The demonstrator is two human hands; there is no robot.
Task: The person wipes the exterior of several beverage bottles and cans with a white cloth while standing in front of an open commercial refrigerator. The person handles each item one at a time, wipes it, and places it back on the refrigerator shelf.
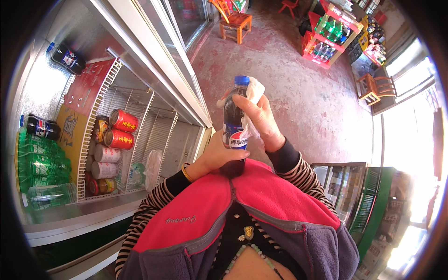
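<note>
A dark Pepsi bottle (229, 115) with a blue cap (242, 80) is held upright before my chest. My left hand (218, 154) is wrapped around its lower half, the thumb lying across the front below the label. With my right hand (260, 115) I press a crumpled white cloth (254, 91) against the bottle's neck and upper side. Part of the cloth hangs down over the label. The bottle's base is partly hidden against my red and purple vest (196, 210).
At left stands an open refrigerator with wire shelves (99, 115), holding red cans (124, 120), green bottles (43, 161) and more Pepsi bottles (66, 59). Ahead are a wooden chair (236, 21) and a red drink rack (323, 45). A glass cabinet (336, 182) stands at right.
</note>
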